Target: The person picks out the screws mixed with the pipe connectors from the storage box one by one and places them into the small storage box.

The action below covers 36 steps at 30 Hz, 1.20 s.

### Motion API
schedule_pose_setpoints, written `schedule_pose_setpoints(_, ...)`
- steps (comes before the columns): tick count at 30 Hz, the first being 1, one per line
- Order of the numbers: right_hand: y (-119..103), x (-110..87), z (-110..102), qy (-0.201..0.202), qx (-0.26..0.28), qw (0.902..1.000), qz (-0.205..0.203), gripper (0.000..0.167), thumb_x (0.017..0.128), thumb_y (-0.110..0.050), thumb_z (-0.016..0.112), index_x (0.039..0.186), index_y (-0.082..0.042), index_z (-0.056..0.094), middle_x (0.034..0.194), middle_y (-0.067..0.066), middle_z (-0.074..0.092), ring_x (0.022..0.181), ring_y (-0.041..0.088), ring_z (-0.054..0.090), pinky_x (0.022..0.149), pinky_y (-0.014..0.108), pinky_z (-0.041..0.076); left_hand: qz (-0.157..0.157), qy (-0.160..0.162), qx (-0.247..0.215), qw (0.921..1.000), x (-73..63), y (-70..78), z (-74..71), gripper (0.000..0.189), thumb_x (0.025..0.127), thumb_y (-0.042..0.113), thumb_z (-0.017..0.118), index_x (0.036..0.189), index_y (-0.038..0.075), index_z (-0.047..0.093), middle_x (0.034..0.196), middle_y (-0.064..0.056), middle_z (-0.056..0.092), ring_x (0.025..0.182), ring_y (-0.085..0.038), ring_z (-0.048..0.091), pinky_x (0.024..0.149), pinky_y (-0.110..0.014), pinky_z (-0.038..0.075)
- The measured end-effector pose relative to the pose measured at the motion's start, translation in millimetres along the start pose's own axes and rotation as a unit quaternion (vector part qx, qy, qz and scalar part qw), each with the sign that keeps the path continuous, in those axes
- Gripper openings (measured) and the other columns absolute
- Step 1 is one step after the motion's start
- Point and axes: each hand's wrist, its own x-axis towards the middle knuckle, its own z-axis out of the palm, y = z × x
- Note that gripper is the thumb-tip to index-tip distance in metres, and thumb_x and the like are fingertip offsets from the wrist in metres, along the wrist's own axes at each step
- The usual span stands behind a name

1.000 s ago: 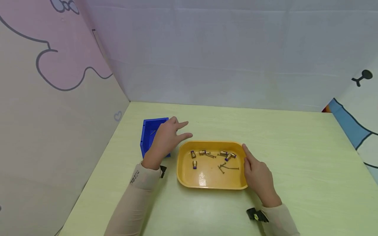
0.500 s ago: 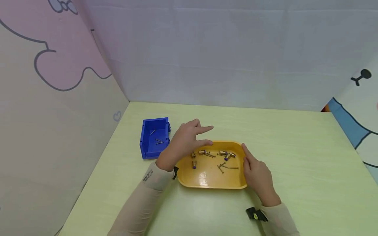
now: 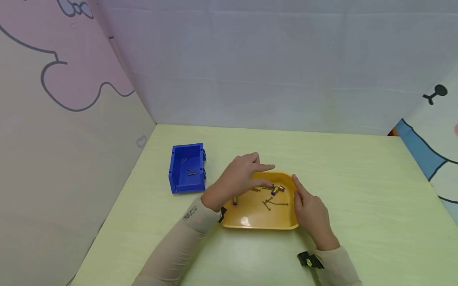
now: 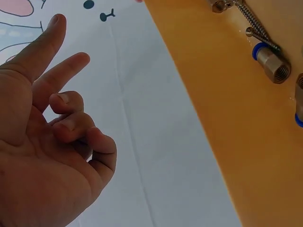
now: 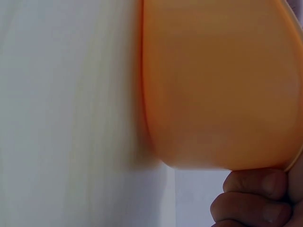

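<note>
My left hand (image 3: 236, 178) reaches over the yellow tray (image 3: 257, 220), holding nothing. Its thumb and index finger are spread apart above the tray's far part, and the left wrist view shows the other fingers bent toward the palm. Inside the tray lie several brass threaded fittings (image 4: 272, 64) with blue collars and several screws (image 3: 277, 203). The hand covers part of these in the head view. At the tray's right end my right hand (image 3: 315, 216) grips the rim, index finger along the corner. Its other fingers (image 5: 253, 208) curl against the outer wall.
A blue bin (image 3: 187, 188) stands left of the tray, with a few screws (image 3: 192, 171) in it. The pale table (image 3: 358, 178) meets a white back wall (image 3: 268, 71) and a printed wall (image 3: 89, 159) on the left.
My left hand has moved right, from over the blue bin to over the yellow tray, uncovering the screws in the bin. My right hand has stayed at the tray's right end.
</note>
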Motion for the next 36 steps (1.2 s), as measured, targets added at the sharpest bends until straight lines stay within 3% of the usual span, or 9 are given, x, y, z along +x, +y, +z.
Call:
schedule_pose_setpoints(8,0,-0.2,1,0.011,0.005,0.9999,-0.008,0.05,0.106,-0.016,0.041,0.155,-0.016,0.037,0.05,0.001,0.04,0.041,0.016,0.034,0.042,0.031,0.032,0.015,-0.05,0.082,0.9953,6.3,2.4,25.7,0.052,0.084,0.058,0.07,0.128,0.03,0.07,0.074,0.005,0.045,0.058,-0.011,0.037,0.059,-0.026,0.026)
schedule_pose_setpoints(16,1,0.6,2,0.013,0.005,0.9999,-0.01,0.05,0.105,-0.016,0.041,0.155,-0.016,0.037,0.05,0.001,0.04,0.041,0.016,0.034,0.042,0.031,0.032,-0.004,-0.131,0.073,0.9887,8.1,-0.7,51.0,0.048,0.079,0.056,0.077,0.121,0.031,0.074,0.091,0.007,0.065,0.071,-0.008,0.047,0.065,-0.028,0.036)
schedule_pose_setpoints(21,1,0.5,2,0.01,0.003,0.9999,-0.007,0.05,0.106,-0.017,0.04,0.156,-0.016,0.037,0.049,0.001,0.039,0.041,0.016,0.034,0.042,0.031,0.031,-0.014,-0.146,0.088,0.9853,7.4,-2.1,54.4,0.056,0.075,0.057,0.079,0.124,0.032,0.072,0.095,0.008,0.068,0.073,-0.008,0.049,0.064,-0.029,0.037)
schedule_pose_setpoints(26,1,0.4,1,0.01,0.001,0.9999,-0.005,0.05,0.106,-0.017,0.04,0.156,-0.017,0.036,0.05,0.002,0.039,0.042,0.016,0.034,0.043,0.031,0.031,-0.04,-0.162,0.087,0.9821,9.7,-1.6,57.1,0.051,0.077,0.053,0.081,0.123,0.032,0.072,0.099,0.01,0.071,0.077,-0.005,0.054,0.065,-0.027,0.042)
schedule_pose_setpoints(31,0,0.6,1,0.009,0.0,1.0,-0.002,0.051,0.105,-0.017,0.04,0.156,-0.016,0.036,0.05,0.002,0.039,0.042,0.017,0.033,0.043,0.031,0.03,-0.074,-0.197,0.072,0.975,10.5,1.4,57.5,0.038,0.078,0.049,0.082,0.112,0.031,0.076,0.081,0.009,0.063,0.068,-0.009,0.05,0.052,-0.027,0.037)
schedule_pose_setpoints(36,0,0.3,1,0.006,0.001,1.0,-0.001,0.051,0.105,-0.017,0.04,0.156,-0.016,0.036,0.05,0.002,0.039,0.042,0.017,0.033,0.043,0.031,0.031,-0.079,-0.222,0.081,0.9684,11.1,4.3,57.9,0.041,0.076,0.051,0.083,0.111,0.032,0.075,0.076,0.01,0.059,0.067,-0.01,0.051,0.054,-0.029,0.04)
